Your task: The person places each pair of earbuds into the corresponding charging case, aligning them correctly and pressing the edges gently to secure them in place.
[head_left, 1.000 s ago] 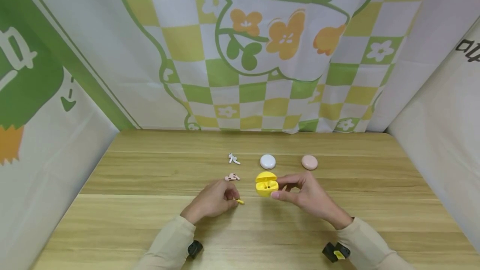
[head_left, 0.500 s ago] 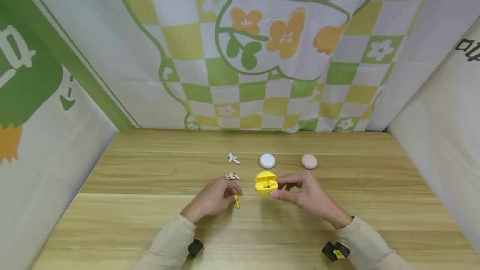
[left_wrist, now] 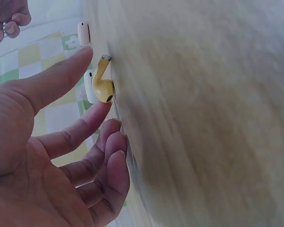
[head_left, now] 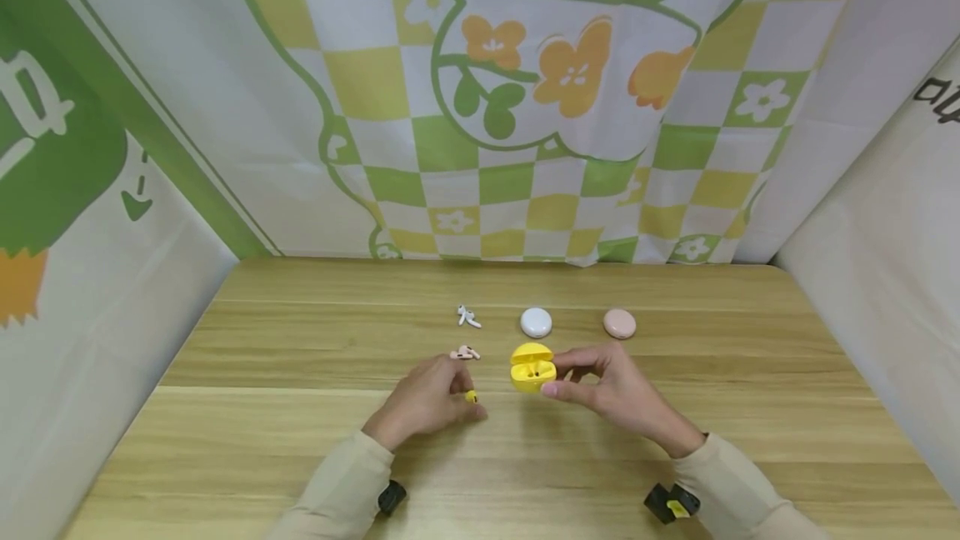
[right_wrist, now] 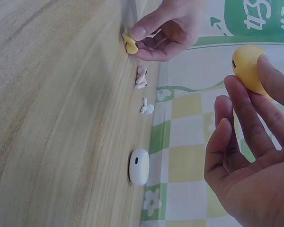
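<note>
In the head view my right hand (head_left: pixel 618 390) holds a yellow earbud charging case (head_left: pixel 533 379) above the table, thumb in front and fingers behind. Its lid is up, and a small dark spot shows inside. My left hand (head_left: pixel 429 398) is low over the wooden table beside a yellow earbud (head_left: pixel 471 397). In the left wrist view that earbud (left_wrist: pixel 104 87) lies on the table between the spread thumb and index finger. The index fingertip touches its rounded end or nearly so; the thumb looks apart from it.
Behind the left hand lie pink earbuds (head_left: pixel 467 352), and farther back white earbuds (head_left: pixel 468 317). A round white case (head_left: pixel 536 322) and a pink case (head_left: pixel 619 323) stand in the back row. A patterned cloth (head_left: pixel 517 190) hangs beyond the wooden table (head_left: pixel 300 323).
The left fingers have shifted around the yellow earbud, and it has turned on the table, its stem no longer pointing toward the person. The right hand and case have stayed in place.
</note>
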Demonstrator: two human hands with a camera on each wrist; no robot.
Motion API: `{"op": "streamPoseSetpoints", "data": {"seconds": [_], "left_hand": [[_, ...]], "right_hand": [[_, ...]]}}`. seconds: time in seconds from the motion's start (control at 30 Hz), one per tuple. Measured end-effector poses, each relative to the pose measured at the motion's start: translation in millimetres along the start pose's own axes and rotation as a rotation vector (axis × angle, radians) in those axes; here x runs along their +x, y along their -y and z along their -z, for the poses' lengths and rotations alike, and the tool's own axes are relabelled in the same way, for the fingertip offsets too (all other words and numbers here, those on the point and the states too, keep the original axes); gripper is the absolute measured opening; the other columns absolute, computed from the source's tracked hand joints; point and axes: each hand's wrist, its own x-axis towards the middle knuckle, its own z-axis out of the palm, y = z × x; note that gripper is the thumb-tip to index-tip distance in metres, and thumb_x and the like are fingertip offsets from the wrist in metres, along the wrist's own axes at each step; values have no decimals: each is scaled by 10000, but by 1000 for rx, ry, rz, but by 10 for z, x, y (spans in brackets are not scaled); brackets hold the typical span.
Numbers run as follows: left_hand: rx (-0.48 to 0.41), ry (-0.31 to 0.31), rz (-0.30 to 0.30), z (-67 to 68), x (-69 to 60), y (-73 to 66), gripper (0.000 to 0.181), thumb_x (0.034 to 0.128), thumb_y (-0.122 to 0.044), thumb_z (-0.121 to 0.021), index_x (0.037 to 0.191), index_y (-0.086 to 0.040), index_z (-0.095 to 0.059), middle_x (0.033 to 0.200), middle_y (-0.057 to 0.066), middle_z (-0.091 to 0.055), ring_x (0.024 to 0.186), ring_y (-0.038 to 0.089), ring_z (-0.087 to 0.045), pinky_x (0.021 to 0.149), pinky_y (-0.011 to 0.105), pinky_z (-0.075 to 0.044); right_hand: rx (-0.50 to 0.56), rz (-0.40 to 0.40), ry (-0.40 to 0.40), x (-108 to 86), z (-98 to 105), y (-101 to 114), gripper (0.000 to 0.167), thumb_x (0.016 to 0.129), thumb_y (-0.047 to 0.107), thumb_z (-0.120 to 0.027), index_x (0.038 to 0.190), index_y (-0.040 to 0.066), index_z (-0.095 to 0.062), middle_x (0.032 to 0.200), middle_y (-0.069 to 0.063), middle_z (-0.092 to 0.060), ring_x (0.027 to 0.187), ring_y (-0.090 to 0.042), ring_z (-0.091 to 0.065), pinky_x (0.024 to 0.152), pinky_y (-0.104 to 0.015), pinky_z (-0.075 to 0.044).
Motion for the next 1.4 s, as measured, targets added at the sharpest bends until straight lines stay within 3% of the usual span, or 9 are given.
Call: {"op": "streamPoseSetpoints", "data": {"seconds": [0.27,0.7,1.1,1.4], "left_hand": [[17,-3,-19,-27,13,-13,282,753,-220,-907,863,-102,-676,855,-13,-607,776,148,-525,719,362,-467],[18,-41,-142,-64,44,-13,306,721,-81,-908,866,-122,-642,814,-47,-606,765,126,-550,739,349,-469],[16,-63,-205,-77,49,-1,259,714,-61,-899,848,-115,-684,788,-30,-615,748,142,-565,719,324,-458],[6,-59,-200,-55,43,-18,250,726,-71,-896,850,-116,-683,791,-27,-630,750,143,-581,711,317,-466]], "right_hand": [[3,2,2,-2,4,-6,205,897,137,-788,1081,47,-783,953,-2,-757,830,-144,-640,740,-316,-522],[0,2,-2,-2,3,6,206,895,138,-789,1080,46,-783,950,-2,-757,832,-142,-643,752,-319,-525],[1,-4,2,-1,2,0,209,894,142,-791,1078,42,-782,952,-7,-758,825,-147,-640,736,-302,-525],[-2,-6,0,2,8,2,206,892,142,-792,1073,43,-784,951,-5,-757,824,-145,-639,734,-302,-529]]}}
